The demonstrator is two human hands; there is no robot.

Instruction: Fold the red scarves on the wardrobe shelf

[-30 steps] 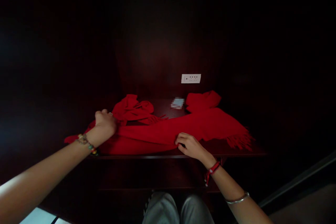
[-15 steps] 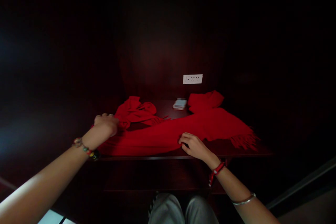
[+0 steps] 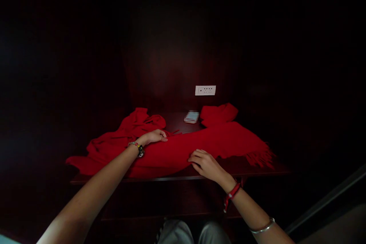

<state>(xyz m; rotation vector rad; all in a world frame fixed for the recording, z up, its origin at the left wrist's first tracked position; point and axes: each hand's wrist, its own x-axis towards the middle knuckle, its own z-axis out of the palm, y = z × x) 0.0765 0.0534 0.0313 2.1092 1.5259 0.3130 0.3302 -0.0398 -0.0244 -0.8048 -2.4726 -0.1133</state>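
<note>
At far left, the crumpled end of the red scarf (image 3: pixel 185 148) lies on the dark shelf (image 3: pixel 228 164), reaching toward the front edge; from there the cloth runs rightward across the board. Behind that end, a rumpled heap of red cloth (image 3: pixel 137 120) sits toward the back, and whether it is part of the scarf cannot be made out. The left forearm crosses over the scarf, with a beaded bracelet (image 3: pixel 137 146) at the wrist. The left hand (image 3: pixel 154 136) rests palm down on the scarf near its far edge, fingers curled; whether they pinch the fabric I cannot tell. Below the shelf, at the bottom, are two knees in grey trousers (image 3: pixel 177 232). Toward the back of the shelf lies a small pale item (image 3: pixel 191 117), blurred out. The right hand (image 3: pixel 204 164) is at the scarf's near edge, fingers loosely bent and touching the cloth; whether they grip it is unclear. A white socket plate (image 3: pixel 205 90) is on the back wall, above a bundled red cloth (image 3: pixel 219 114) just behind the scarf. The right wrist wears a red band (image 3: pixel 232 194), with a silver bangle (image 3: pixel 263 226) farther up the forearm. The scarf's fringed end (image 3: pixel 260 156) lies spread at the right.
</note>
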